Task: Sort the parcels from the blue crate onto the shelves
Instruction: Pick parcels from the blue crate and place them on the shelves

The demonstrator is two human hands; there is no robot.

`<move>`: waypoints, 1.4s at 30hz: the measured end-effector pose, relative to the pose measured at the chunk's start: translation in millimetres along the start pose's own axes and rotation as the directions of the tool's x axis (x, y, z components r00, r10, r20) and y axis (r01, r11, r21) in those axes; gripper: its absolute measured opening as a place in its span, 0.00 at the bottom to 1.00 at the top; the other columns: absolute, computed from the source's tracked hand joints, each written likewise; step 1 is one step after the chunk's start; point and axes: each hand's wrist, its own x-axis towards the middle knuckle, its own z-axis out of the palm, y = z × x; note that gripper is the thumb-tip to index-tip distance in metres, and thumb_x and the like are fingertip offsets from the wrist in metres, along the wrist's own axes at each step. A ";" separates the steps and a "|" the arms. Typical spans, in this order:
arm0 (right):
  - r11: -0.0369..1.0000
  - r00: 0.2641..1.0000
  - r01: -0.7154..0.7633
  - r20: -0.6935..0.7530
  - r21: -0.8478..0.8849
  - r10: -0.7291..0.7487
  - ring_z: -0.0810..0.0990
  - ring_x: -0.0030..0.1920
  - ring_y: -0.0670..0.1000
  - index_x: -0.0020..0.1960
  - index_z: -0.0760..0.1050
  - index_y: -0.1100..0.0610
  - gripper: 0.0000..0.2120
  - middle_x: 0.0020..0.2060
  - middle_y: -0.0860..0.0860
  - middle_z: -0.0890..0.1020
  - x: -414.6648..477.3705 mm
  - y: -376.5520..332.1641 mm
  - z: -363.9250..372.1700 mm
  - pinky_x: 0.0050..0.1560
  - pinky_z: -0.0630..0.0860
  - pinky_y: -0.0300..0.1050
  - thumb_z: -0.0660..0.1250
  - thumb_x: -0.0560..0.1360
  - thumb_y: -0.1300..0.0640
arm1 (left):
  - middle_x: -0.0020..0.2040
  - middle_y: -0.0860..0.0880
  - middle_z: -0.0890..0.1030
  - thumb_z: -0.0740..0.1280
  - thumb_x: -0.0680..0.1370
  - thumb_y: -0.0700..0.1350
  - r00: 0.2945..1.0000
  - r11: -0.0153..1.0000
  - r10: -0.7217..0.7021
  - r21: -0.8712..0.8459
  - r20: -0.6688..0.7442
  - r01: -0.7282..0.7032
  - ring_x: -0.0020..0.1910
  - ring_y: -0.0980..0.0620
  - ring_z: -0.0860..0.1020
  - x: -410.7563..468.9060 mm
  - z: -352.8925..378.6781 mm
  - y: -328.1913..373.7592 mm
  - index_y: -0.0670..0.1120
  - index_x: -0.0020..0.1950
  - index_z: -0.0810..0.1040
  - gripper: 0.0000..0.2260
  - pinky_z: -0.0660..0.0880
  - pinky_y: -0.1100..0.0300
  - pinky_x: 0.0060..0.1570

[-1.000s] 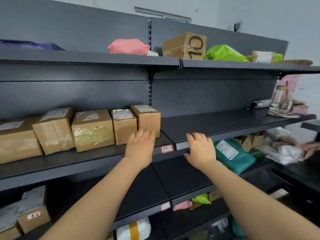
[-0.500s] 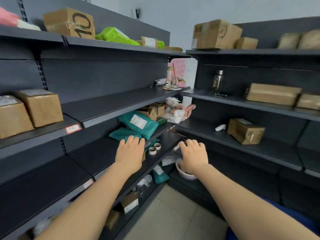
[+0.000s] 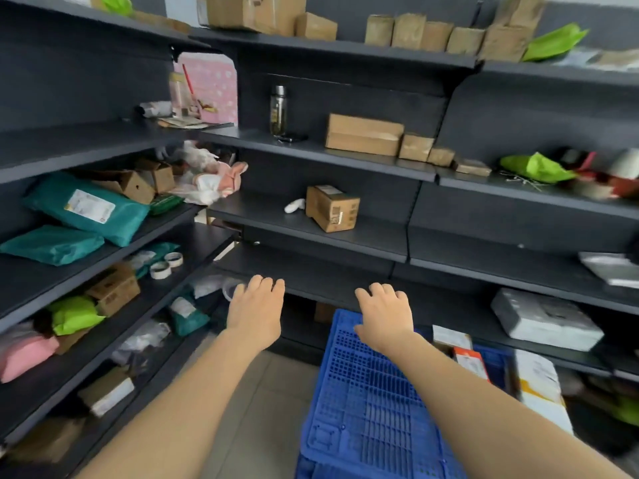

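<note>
Your left hand (image 3: pixel 256 311) hovers empty, fingers loosely spread, just left of the blue crate (image 3: pixel 366 402); your right hand (image 3: pixel 385 318), equally slack and empty, hangs over its far edge; parcels (image 3: pixel 539 385) lie just right.

Perforated blue plastic crate (image 3: pixel 366 402), matt shelves (image 3: pixel 311 233)

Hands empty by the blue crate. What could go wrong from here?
1. The left hand and right hand are empty; the orange-and-white parcel by the blue crate lies right of both, so a grab may fumble.
2. The cardboard box sits askew near its shelf's front edge; a lifted parcel could knock it off.
</note>
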 end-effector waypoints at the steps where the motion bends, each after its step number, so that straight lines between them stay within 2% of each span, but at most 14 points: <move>1: 1.000 0.999 -0.028 0.016 0.000 0.028 0.68 0.65 0.56 0.68 0.65 0.53 0.25 0.63 0.53 0.71 -3.4 19.9 7.0 0.63 0.66 0.51 0.66 0.76 0.46 | 0.70 0.49 0.68 0.68 0.75 0.48 1.000 1.000 0.022 -0.011 0.013 -0.022 0.71 0.47 0.63 7.0 2.8 20.5 0.47 0.76 0.57 0.33 0.65 0.52 0.65; 9: 0.971 0.960 -0.238 0.151 0.007 0.235 0.68 0.65 0.57 0.69 0.65 0.53 0.26 0.64 0.53 0.71 -10.4 159.3 62.5 0.63 0.67 0.51 0.66 0.76 0.45 | 0.73 0.48 0.65 0.67 0.77 0.47 0.971 0.975 0.218 -0.068 0.095 -0.212 0.73 0.47 0.61 83.0 31.6 167.2 0.46 0.77 0.55 0.33 0.62 0.51 0.68; 14: 0.930 0.909 -0.366 0.224 0.022 0.352 0.67 0.66 0.57 0.68 0.65 0.53 0.25 0.63 0.54 0.71 -0.7 225.9 104.9 0.64 0.66 0.53 0.66 0.76 0.45 | 0.73 0.48 0.65 0.66 0.78 0.48 0.930 0.935 0.348 -0.114 0.116 -0.336 0.73 0.46 0.60 135.0 62.2 246.2 0.45 0.77 0.55 0.32 0.63 0.51 0.68; 20: 0.883 0.840 -0.468 0.332 0.044 0.429 0.68 0.66 0.57 0.69 0.65 0.53 0.26 0.64 0.54 0.71 6.7 289.1 161.2 0.63 0.68 0.52 0.64 0.75 0.44 | 0.73 0.47 0.64 0.66 0.79 0.49 0.870 0.897 0.440 -0.151 0.223 -0.415 0.73 0.46 0.60 183.0 102.7 328.7 0.45 0.78 0.53 0.33 0.62 0.51 0.69; 25: 0.864 0.800 -0.498 0.423 0.073 0.426 0.69 0.66 0.57 0.69 0.65 0.52 0.29 0.64 0.54 0.72 18.4 339.6 212.7 0.64 0.67 0.52 0.65 0.74 0.40 | 0.72 0.47 0.65 0.65 0.78 0.49 0.838 0.889 0.458 -0.158 0.298 -0.430 0.72 0.46 0.61 215.9 141.3 391.2 0.45 0.77 0.56 0.31 0.63 0.51 0.67; 32: 0.842 0.774 -0.520 0.497 0.143 0.393 0.69 0.66 0.56 0.70 0.65 0.53 0.31 0.63 0.54 0.72 37.8 394.5 297.5 0.66 0.67 0.53 0.63 0.74 0.36 | 0.73 0.46 0.64 0.65 0.78 0.52 0.817 0.911 0.413 -0.176 0.402 -0.374 0.73 0.46 0.60 251.2 208.0 464.7 0.45 0.77 0.57 0.31 0.63 0.50 0.68; 38: 0.792 0.727 -0.583 0.552 0.182 0.408 0.67 0.67 0.57 0.73 0.60 0.55 0.36 0.66 0.55 0.70 57.7 409.1 369.9 0.64 0.68 0.53 0.63 0.74 0.35 | 0.74 0.45 0.62 0.65 0.78 0.52 0.784 0.913 0.407 -0.173 0.469 -0.370 0.73 0.45 0.59 282.7 275.2 501.5 0.45 0.77 0.56 0.32 0.62 0.49 0.68; 42: 0.732 0.714 -0.639 0.537 0.237 0.450 0.65 0.69 0.58 0.76 0.54 0.57 0.44 0.70 0.56 0.66 74.1 408.3 415.5 0.65 0.67 0.54 0.65 0.71 0.32 | 0.74 0.44 0.61 0.68 0.77 0.48 0.776 0.906 0.423 -0.189 0.468 -0.379 0.73 0.44 0.59 310.7 323.4 523.1 0.46 0.76 0.58 0.31 0.62 0.47 0.67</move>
